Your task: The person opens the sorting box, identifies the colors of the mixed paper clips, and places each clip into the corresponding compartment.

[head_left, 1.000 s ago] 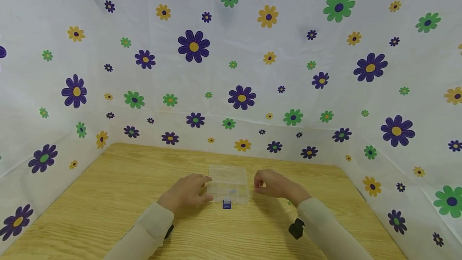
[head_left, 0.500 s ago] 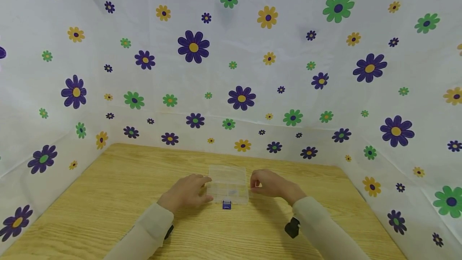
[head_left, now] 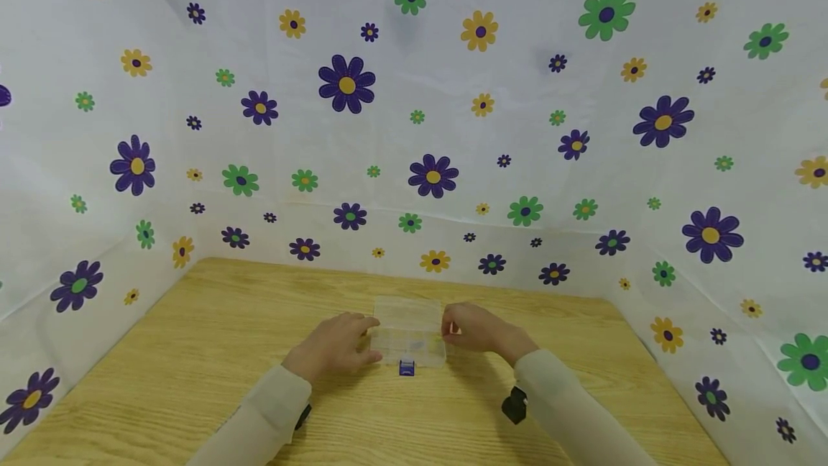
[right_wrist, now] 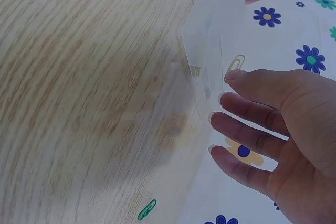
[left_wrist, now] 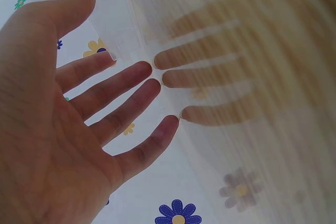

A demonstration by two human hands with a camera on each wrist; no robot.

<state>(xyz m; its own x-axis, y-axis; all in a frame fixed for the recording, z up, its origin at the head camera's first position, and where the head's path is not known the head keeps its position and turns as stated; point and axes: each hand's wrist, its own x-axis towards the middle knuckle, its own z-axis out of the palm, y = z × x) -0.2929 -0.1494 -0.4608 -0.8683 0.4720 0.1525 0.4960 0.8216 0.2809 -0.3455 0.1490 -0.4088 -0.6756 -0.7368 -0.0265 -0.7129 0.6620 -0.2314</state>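
A clear plastic compartment box with its lid raised sits on the wooden table, its blue latch facing me. My left hand rests at the box's left side, fingers spread and nearly straight. My right hand is right at the box's right edge. Between its thumb and index finger it pinches a yellow paper clip, seen in the right wrist view. Through the box wall there, a small yellowish patch shows inside. A small greyish shape shows in a front compartment.
A green paper clip lies on the table in the right wrist view; in the head view it is hidden by the right arm. White cloth walls printed with flowers close in the table at the back and sides.
My right hand has moved left to the box's right edge, the arm coming along with it. The left hand and the box have stayed in place.
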